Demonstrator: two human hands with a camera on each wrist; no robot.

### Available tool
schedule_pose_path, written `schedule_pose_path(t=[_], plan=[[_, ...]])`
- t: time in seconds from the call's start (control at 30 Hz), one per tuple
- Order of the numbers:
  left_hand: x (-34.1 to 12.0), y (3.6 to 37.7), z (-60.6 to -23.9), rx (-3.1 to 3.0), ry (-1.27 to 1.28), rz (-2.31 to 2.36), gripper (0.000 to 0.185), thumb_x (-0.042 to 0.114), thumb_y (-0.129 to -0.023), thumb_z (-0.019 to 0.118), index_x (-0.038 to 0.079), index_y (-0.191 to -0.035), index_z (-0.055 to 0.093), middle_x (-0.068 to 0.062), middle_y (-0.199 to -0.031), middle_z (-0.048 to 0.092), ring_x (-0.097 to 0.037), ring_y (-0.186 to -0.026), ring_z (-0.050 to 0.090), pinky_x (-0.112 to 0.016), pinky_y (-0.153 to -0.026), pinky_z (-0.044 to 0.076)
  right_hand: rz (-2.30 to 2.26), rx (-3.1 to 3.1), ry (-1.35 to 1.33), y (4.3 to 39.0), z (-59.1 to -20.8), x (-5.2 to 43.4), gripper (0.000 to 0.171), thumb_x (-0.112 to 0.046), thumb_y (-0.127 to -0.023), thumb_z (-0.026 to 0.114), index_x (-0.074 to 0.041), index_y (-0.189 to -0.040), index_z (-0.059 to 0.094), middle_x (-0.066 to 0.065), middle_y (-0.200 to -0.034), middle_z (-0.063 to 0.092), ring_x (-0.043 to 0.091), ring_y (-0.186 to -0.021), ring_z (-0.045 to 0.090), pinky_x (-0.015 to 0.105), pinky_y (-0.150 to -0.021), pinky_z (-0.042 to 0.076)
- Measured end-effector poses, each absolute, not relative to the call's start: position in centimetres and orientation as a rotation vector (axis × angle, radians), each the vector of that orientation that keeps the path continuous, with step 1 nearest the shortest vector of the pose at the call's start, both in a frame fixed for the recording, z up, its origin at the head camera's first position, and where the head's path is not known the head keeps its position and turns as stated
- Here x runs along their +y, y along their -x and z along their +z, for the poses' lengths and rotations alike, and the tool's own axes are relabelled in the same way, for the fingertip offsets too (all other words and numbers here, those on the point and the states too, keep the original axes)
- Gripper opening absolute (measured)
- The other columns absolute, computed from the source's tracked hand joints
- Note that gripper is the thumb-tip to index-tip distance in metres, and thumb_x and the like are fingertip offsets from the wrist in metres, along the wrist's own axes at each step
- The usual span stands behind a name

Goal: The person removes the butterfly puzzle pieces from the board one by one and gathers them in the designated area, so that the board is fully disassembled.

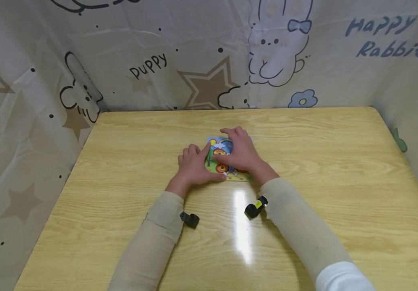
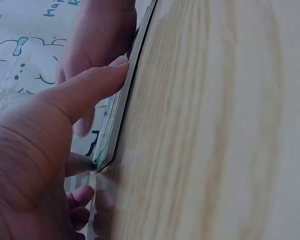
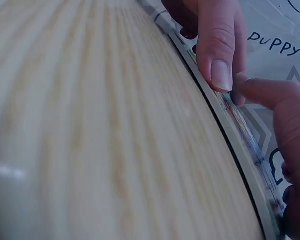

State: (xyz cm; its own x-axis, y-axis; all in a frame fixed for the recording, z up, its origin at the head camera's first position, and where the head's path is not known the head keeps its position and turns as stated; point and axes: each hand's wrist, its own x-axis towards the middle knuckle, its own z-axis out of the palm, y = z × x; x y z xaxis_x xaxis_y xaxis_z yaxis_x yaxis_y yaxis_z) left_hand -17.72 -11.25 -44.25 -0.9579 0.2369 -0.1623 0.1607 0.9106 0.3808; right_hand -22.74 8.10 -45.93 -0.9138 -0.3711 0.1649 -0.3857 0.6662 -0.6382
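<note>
Nearest to you, two sleeves (image 1: 145, 246) and two wrist cameras (image 1: 191, 220) are on the near side of the board (image 1: 222, 167). Your left hand (image 1: 194, 165) is at the board's left near corner, thumb and forefinger spread, the thumb touching the near edge. Your right hand (image 1: 244, 151) is above the board's right part, also spread; whether its thumb presses the face, I cannot tell. So the one board lies on the one table (image 1: 129, 161) between your two hands, close to both; its longer axis is not clear. Beyond the board hangs the printed cloth (image 1: 150, 36).
</note>
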Motion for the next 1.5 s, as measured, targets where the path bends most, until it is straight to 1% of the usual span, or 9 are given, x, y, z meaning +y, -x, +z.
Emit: schedule_pose_path(t=[0.17, 0.33, 0.47, 0.63, 0.87, 1.07, 1.13, 1.33, 1.5], plan=[[-11.5, 17.5, -44.3, 2.848, -0.319, 0.558, 0.123, 0.083, -0.064, 0.07, 0.022, -0.161, 0.025, -0.005, -0.107, 0.032, -0.026, -0.095, 0.03, -0.041, -0.078, 0.023, 1.041, -2.919, -0.653, 22.7, -45.9, 7.9, 0.087, -0.059, -0.072, 0.082, -0.02, -0.144, 0.052, 0.005, -0.119, 0.046, 0.023, -0.105, 0.044, 0.042, -0.09, 0.039], [-12.2, 17.7, -44.1, 2.826, -0.344, 0.54, 0.122, 0.08, -0.063, 0.074, 0.022, -0.16, 0.027, -0.005, -0.11, 0.034, -0.026, -0.099, 0.031, -0.041, -0.082, 0.026, 0.98, -2.958, -0.707, 23.4, -45.9, 7.8, 0.084, -0.059, -0.07, 0.083, -0.021, -0.14, 0.056, 0.006, -0.118, 0.048, 0.025, -0.105, 0.046, 0.043, -0.091, 0.036], [-12.3, 17.9, -43.9, 2.813, -0.343, 0.546, 0.123, 0.078, -0.062, 0.076, 0.022, -0.16, 0.027, -0.006, -0.11, 0.035, -0.027, -0.099, 0.031, -0.041, -0.082, 0.026, 0.954, -2.992, -0.722, 23.8, -45.8, 7.7, 0.079, -0.057, -0.067, 0.086, -0.022, -0.133, 0.061, 0.006, -0.117, 0.049, 0.026, -0.105, 0.046, 0.045, -0.092, 0.034], [-12.1, 18.0, -43.8, 2.812, -0.343, 0.541, 0.122, 0.076, -0.063, 0.078, 0.02, -0.159, 0.029, -0.007, -0.111, 0.037, -0.027, -0.099, 0.033, -0.042, -0.082, 0.027, 0.93, -3.048, -0.739, 24.1, -45.1, 7.5, 0.071, -0.053, -0.067, 0.088, -0.025, -0.129, 0.066, 0.006, -0.117, 0.05, 0.026, -0.106, 0.046, 0.047, -0.091, 0.035], [-12.0, 18.0, -43.9, 2.8, -0.331, 0.558, 0.122, 0.073, -0.062, 0.081, 0.02, -0.159, 0.029, -0.006, -0.111, 0.037, -0.027, -0.099, 0.033, -0.042, -0.084, 0.027, 0.952, -3.13, -0.74, 24.3, -44.3, 7.2, 0.072, -0.049, -0.068, 0.09, -0.023, -0.13, 0.065, 0.007, -0.121, 0.051, 0.029, -0.109, 0.044, 0.049, -0.092, 0.033], [-12.2, 18.2, -44.0, 2.789, -0.338, 0.59, 0.122, 0.074, -0.063, 0.08, 0.02, -0.159, 0.029, -0.006, -0.11, 0.037, -0.026, -0.099, 0.033, -0.042, -0.083, 0.027, 1.002, -3.149, -0.679, 24.4, -44.0, 7.1, 0.07, -0.048, -0.066, 0.091, -0.02, -0.126, 0.065, 0.008, -0.123, 0.051, 0.031, -0.111, 0.043, 0.05, -0.095, 0.032], [-12.3, 18.2, -43.9, 2.789, -0.345, 0.599, 0.119, 0.073, -0.065, 0.079, 0.02, -0.159, 0.029, -0.005, -0.112, 0.038, -0.026, -0.1, 0.033, -0.042, -0.082, 0.027, 1.018, -3.145, -0.672, 24.4, -43.9, 7.0, 0.07, -0.048, -0.067, 0.091, -0.019, -0.124, 0.065, 0.008, -0.123, 0.051, 0.03, -0.11, 0.043, 0.049, -0.095, 0.032], [-12.5, 18.3, -43.8, 2.761, -0.336, 0.639, 0.105, 0.068, -0.076, 0.075, 0.022, -0.159, 0.029, -0.007, -0.114, 0.037, -0.027, -0.102, 0.033, -0.042, -0.084, 0.027, 1.049, -3.132, -0.677, 24.3, -43.9, 7.2, 0.067, -0.045, -0.069, 0.09, -0.014, -0.123, 0.064, 0.009, -0.121, 0.051, 0.029, -0.11, 0.044, 0.048, -0.096, 0.034], [-12.3, 18.1, -43.5, 2.743, -0.306, 0.661, 0.104, 0.063, -0.076, 0.077, 0.021, -0.158, 0.03, -0.008, -0.115, 0.037, -0.028, -0.103, 0.033, -0.043, -0.084, 0.027, 1.079, -3.119, -0.68, 24.3, -44.1, 7.3, 0.064, -0.043, -0.068, 0.091, -0.013, -0.118, 0.066, 0.009, -0.12, 0.051, 0.028, -0.109, 0.046, 0.047, -0.095, 0.037]])
